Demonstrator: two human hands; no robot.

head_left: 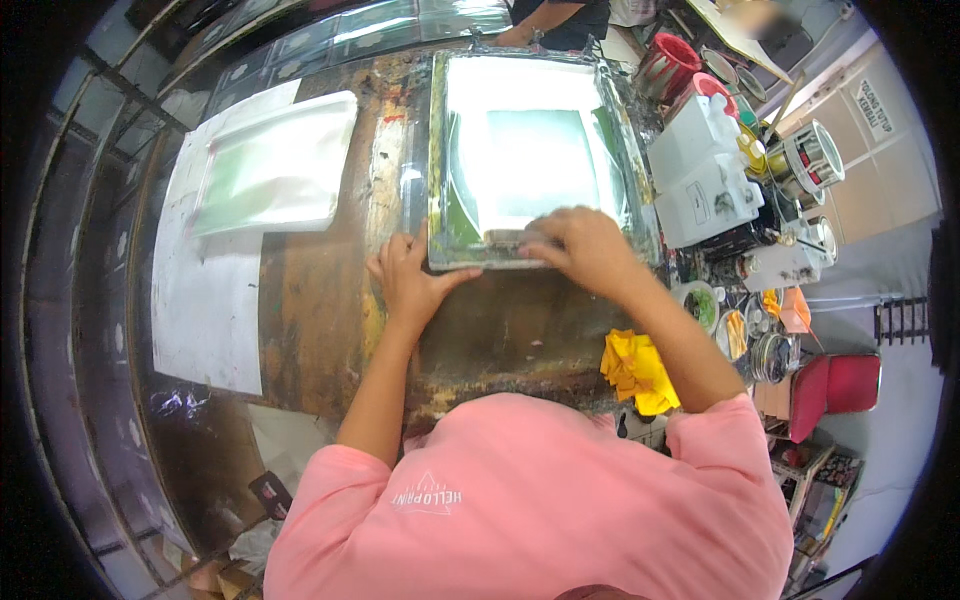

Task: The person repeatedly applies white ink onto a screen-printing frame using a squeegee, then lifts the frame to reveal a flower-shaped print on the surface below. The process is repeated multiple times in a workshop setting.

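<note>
A screen-printing frame [436,160] lies on the worktable in front of me, its mesh bright and shiny with a green border. My right hand [580,245] is closed round a squeegee [502,237] at the frame's near edge; the hand covers much of the tool. At the frame's near left corner sits my left hand [407,278], thumb and fingers spread, with the thumb along the near edge. To the left, a clear-looking plastic sheet or bag [275,165] with a green tint rests partly on white paper [205,310].
White jerrycans [705,190], a red can [668,65] and paint tins [805,160] crowd the right side. A yellow cloth [638,370] hangs by my right forearm. Beyond the stained wooden table [320,300] is another person's arm [545,20]. Metal racks stand at the left.
</note>
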